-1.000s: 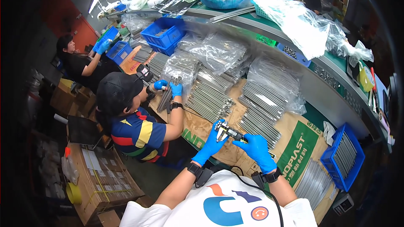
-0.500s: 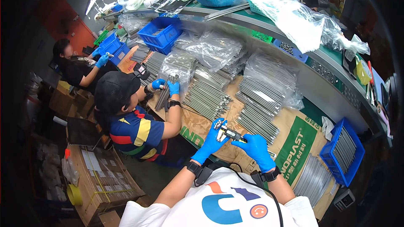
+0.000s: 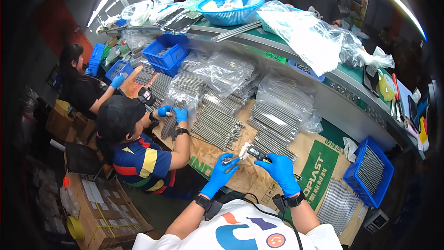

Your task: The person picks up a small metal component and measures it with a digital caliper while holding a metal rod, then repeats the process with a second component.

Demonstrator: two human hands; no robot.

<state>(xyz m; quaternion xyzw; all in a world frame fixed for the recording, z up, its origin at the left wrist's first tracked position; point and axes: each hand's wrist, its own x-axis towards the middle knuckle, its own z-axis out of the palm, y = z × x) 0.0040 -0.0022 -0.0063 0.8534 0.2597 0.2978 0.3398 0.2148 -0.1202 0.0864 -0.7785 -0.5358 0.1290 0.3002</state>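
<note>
A digital caliper (image 3: 255, 153) is held above a paper-covered worktable, its dark body gripped by the closed thumb and fingers of the blue-gloved right hand (image 3: 280, 171). Its silvery jaws are pointed toward the left hand (image 3: 220, 177), where a cluster of small metal parts (image 3: 226, 160) is held by curled fingers; whether a part is touched by the jaws cannot be told. The caliper's display is too small to be read. Just beyond, metal rods (image 3: 216, 128) are stacked on brown paper (image 3: 247, 180), some covered by clear plastic. The paper is marked by a green panel (image 3: 319, 169) with large pale lettering in two scripts and, nearer the wearer, by small printed symbols (image 3: 269, 193). More rods are held in a blue bin (image 3: 375, 199) at right. A white shirt (image 3: 208, 238) printed with orange, purple and blue shapes and a round smiling badge is worn by the person. At left, a bundle of rods is handled by a co-worker (image 3: 145, 162) in a striped shirt.
</note>
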